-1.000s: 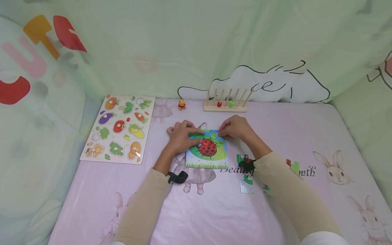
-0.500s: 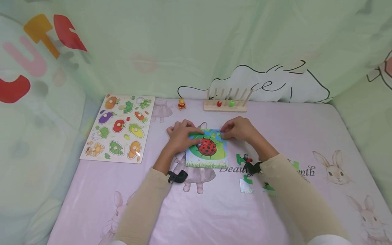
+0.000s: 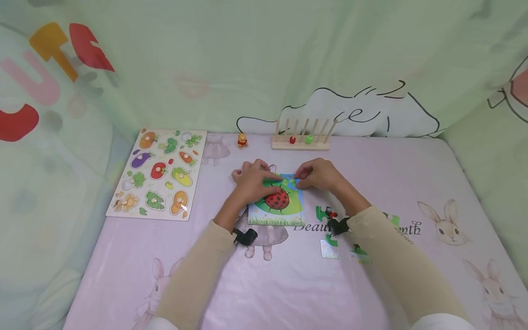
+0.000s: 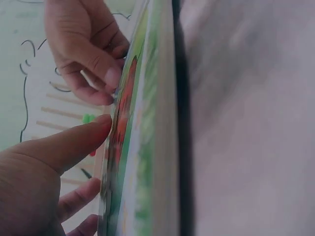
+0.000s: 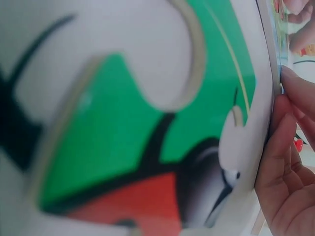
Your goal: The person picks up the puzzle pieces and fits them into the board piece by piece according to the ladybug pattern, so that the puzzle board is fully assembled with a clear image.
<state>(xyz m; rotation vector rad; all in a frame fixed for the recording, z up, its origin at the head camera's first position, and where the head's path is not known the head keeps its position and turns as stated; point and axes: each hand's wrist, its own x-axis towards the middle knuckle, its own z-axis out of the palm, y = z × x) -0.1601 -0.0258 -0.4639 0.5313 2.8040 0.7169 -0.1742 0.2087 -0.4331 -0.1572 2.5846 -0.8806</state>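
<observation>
In the head view a square ladybug picture puzzle (image 3: 284, 211) lies flat on the table. My left hand (image 3: 253, 183) rests over its upper left, thumb on the ladybug and fingers extended across the top. The left wrist view shows that thumb (image 4: 74, 145) lying along the picture's face. At the upper right corner my right hand (image 3: 317, 176) pinches a small blue-edged puzzle piece between thumb and index finger, mostly covered by the fingertips. Loose puzzle pieces lie by my right forearm: one green and red (image 5: 123, 162), another white and green (image 3: 330, 247).
A vegetable knob puzzle board (image 3: 156, 174) lies at left. Behind the ladybug puzzle stand a small bear figure (image 3: 242, 140) and a wooden peg rack (image 3: 300, 143) with red and green beads. Further puzzle pieces (image 3: 360, 252) lie partly under the right sleeve.
My left hand has slid a little to the right over the puzzle, its thumb now on the ladybug. My right hand backed slightly off the corner, then stayed there. The head view has shifted slightly.
</observation>
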